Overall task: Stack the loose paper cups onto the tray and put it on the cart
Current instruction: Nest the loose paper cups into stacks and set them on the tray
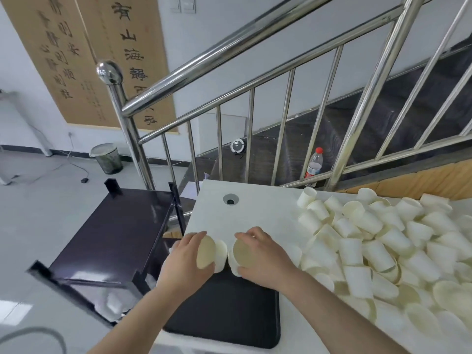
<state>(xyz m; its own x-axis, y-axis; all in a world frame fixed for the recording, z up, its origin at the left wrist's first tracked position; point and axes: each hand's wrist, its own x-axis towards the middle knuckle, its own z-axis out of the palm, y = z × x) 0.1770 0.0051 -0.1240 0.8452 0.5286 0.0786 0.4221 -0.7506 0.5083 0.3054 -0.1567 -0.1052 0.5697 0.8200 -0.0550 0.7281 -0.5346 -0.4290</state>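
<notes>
A black tray (224, 310) lies on the white table (255, 213), at its near left edge. My left hand (184, 264) grips a white paper cup (205, 252) on its side, mouth facing me. My right hand (265, 254) grips a second paper cup (244, 251) the same way. Both cups hover over the tray's far edge, close together. A big heap of loose paper cups (383, 246) covers the table's right half. The black cart (112, 238) stands to the left of the table, its top shelf bare.
A steel stair railing (229, 106) rises just behind the table. A plastic bottle with a red cap (314, 164) stands by the railing. A round cable hole (230, 199) sits in the tabletop. A waste bin (107, 158) is on the floor at the far left.
</notes>
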